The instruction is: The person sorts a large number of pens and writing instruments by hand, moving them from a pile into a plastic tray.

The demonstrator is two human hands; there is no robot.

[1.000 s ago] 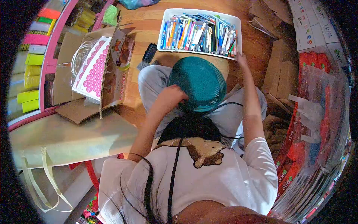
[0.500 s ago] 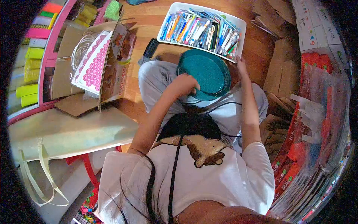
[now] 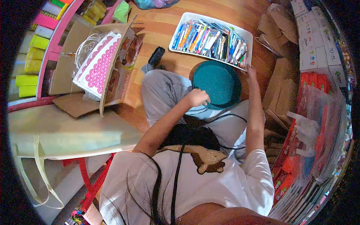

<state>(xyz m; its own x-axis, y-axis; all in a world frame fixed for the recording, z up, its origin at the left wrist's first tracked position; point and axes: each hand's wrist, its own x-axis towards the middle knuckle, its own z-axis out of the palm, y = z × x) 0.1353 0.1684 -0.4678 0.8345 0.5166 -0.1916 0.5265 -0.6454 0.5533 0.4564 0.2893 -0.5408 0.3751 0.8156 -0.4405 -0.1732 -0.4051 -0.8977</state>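
A round teal basket [image 3: 216, 84] with perforated sides sits at my crossed legs, and its inside shows no contents. My left hand [image 3: 198, 98] is at its near left rim, fingers curled over the edge. Beyond the basket lies a white rectangular tray [image 3: 180, 23], packed with many pens and markers [image 3: 210, 39] in mixed colours. At the tray's near right corner is my right hand [image 3: 251, 71], its fingers closed on the corner; part of that grip is hidden. The basket's far edge lies close to the tray's near side.
To the left, an open cardboard box [image 3: 108, 90] holds pink-patterned packs. A small black object [image 3: 156, 56] lies on the wooden floor near my left knee. Pink shelving [image 3: 47, 71] stands far left. Flattened cardboard [image 3: 279, 88], red packages [image 3: 315, 78] and white boxes [image 3: 318, 45] line the right side.
The view has shifted, so most things appear lower and further right. The basket and my left hand have moved slightly right relative to the tray. My right hand stays at the tray's corner.
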